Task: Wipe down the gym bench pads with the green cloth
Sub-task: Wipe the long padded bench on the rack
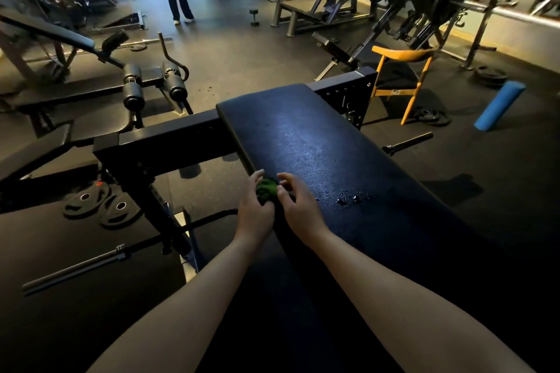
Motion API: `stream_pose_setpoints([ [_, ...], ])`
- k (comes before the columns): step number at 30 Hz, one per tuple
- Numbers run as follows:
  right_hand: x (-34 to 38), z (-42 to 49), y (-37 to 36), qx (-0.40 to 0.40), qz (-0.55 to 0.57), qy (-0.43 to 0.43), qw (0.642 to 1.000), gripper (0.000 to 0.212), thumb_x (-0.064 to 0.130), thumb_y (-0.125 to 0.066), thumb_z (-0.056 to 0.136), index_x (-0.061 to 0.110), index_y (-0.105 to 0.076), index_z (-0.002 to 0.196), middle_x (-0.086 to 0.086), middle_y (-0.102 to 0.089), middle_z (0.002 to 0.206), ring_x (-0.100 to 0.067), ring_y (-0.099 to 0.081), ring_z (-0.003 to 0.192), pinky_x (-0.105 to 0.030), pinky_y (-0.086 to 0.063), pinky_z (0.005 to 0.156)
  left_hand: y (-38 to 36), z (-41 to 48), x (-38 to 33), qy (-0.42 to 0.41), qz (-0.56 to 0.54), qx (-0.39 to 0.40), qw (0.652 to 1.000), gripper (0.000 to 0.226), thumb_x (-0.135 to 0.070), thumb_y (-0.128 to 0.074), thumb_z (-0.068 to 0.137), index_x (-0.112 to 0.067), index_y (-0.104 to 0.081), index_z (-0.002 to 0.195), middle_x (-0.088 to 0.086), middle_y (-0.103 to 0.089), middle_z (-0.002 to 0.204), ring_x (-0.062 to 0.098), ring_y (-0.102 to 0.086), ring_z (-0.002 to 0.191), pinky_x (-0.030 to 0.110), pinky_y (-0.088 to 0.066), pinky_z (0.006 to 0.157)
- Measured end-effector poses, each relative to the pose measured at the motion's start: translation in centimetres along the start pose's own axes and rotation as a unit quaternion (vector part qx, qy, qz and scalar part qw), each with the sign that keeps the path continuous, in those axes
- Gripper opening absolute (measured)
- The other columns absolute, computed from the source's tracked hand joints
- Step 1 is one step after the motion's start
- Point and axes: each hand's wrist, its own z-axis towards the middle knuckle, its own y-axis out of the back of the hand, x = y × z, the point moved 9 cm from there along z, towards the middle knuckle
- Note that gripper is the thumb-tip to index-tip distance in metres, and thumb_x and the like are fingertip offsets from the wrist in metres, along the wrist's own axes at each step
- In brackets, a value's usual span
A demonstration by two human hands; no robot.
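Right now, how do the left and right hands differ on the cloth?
The left hand wraps the bunched green cloth at the left edge of the bench pad. The right hand sits further onto the pad, fingers curled at the cloth's right side. The left hand clearly grips; whether the right hand pinches the cloth or only touches it cannot be told. Both are down at the pad, forearms bare.
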Motion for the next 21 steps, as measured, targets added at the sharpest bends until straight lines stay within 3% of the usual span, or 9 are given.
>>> stream_pose_setpoints([
  [2, 0.6, 0.2, -0.1, 0.018, 0.054, 0.003, 0.998, 0.034, 0.039, -0.054, 0.09, 0.036, -0.054, 0.124, 0.0, -0.058, 0.121, -0.014, -0.059, 0.11, -0.039, -0.051, 0.097, -0.6, 0.2, -0.9, -0.023, 0.005, 0.003, 1.0, 0.058, -0.002, -0.056, 0.092, -0.02, -0.041, 0.145, 0.004, -0.049, 0.137, 0.015, -0.052, 0.119, 0.024, -0.042, 0.102],
  [3, 0.9, 0.3, -0.3, 0.029, 0.069, 0.001, 0.997, 0.032, 0.04, -0.056, 0.089, 0.038, -0.052, 0.12, -0.001, -0.058, 0.12, -0.015, -0.059, 0.109, -0.038, -0.051, 0.095, -0.9, 0.0, -1.2, -0.041, 0.019, 0.002, 0.999, 0.058, -0.002, -0.058, 0.093, -0.017, -0.04, 0.146, 0.005, -0.045, 0.14, 0.011, -0.05, 0.119, 0.014, -0.039, 0.1],
  [6, 0.9, 1.2, -0.5, 0.049, 0.047, -0.007, 0.998, 0.032, 0.025, -0.064, 0.086, 0.029, -0.057, 0.117, -0.004, -0.059, 0.116, -0.018, -0.059, 0.108, -0.04, -0.05, 0.097, -1.9, -0.4, -1.0, -0.061, 0.038, 0.011, 0.997, 0.062, 0.003, -0.063, 0.093, -0.008, -0.035, 0.147, 0.005, -0.032, 0.14, -0.008, -0.044, 0.113, -0.004, -0.031, 0.091],
  [10, 1.2, 3.1, 1.3, 0.001, -0.1, 0.016, 0.995, 0.03, 0.005, -0.059, 0.077, 0.018, -0.067, 0.104, -0.005, -0.064, 0.106, -0.019, -0.059, 0.099, -0.038, -0.049, 0.093, -2.7, -0.1, -0.8, -0.072, 0.032, 0.07, 0.994, 0.072, -0.002, -0.063, 0.085, -0.012, -0.036, 0.151, 0.004, -0.046, 0.145, 0.007, -0.044, 0.132, 0.006, -0.029, 0.108],
  [13, 2.5, 3.5, 1.1, 0.008, -0.163, 0.113, 0.98, 0.029, 0.004, -0.06, 0.079, 0.016, -0.071, 0.103, -0.005, -0.062, 0.113, -0.02, -0.057, 0.105, -0.034, -0.047, 0.094, -1.4, 0.8, 0.4, -0.03, 0.019, 0.027, 0.999, 0.071, -0.003, -0.052, 0.082, -0.018, -0.04, 0.15, 0.0, -0.05, 0.145, 0.007, -0.046, 0.133, 0.022, -0.033, 0.114],
  [15, 2.0, 2.9, -1.2, 0.093, -0.238, 0.168, 0.952, 0.032, 0.011, -0.062, 0.084, 0.019, -0.072, 0.113, -0.005, -0.059, 0.126, -0.026, -0.052, 0.116, -0.038, -0.044, 0.102, -0.9, 1.3, 1.3, 0.003, 0.05, -0.015, 0.999, 0.066, 0.006, -0.049, 0.087, -0.011, -0.039, 0.15, 0.008, -0.044, 0.151, 0.015, -0.039, 0.14, 0.028, -0.027, 0.119],
  [17, 0.8, 2.5, -2.3, 0.147, -0.308, 0.188, 0.921, 0.037, 0.015, -0.06, 0.088, 0.023, -0.068, 0.123, -0.003, -0.052, 0.139, -0.032, -0.044, 0.124, -0.043, -0.042, 0.105, -2.1, 1.5, 1.6, 0.011, 0.079, 0.006, 0.997, 0.064, 0.008, -0.045, 0.091, -0.005, -0.034, 0.152, 0.013, -0.033, 0.159, 0.02, -0.027, 0.149, 0.027, -0.017, 0.122],
  [21, 0.1, 2.9, -0.8, 0.145, -0.321, 0.203, 0.914, 0.034, 0.014, -0.059, 0.09, 0.024, -0.07, 0.121, -0.003, -0.049, 0.139, -0.035, -0.041, 0.117, -0.046, -0.047, 0.096, -4.6, 1.7, 1.5, 0.005, 0.094, 0.034, 0.995, 0.067, 0.004, -0.043, 0.095, -0.005, -0.02, 0.157, 0.012, -0.01, 0.167, 0.017, -0.004, 0.154, 0.021, -0.002, 0.12],
])
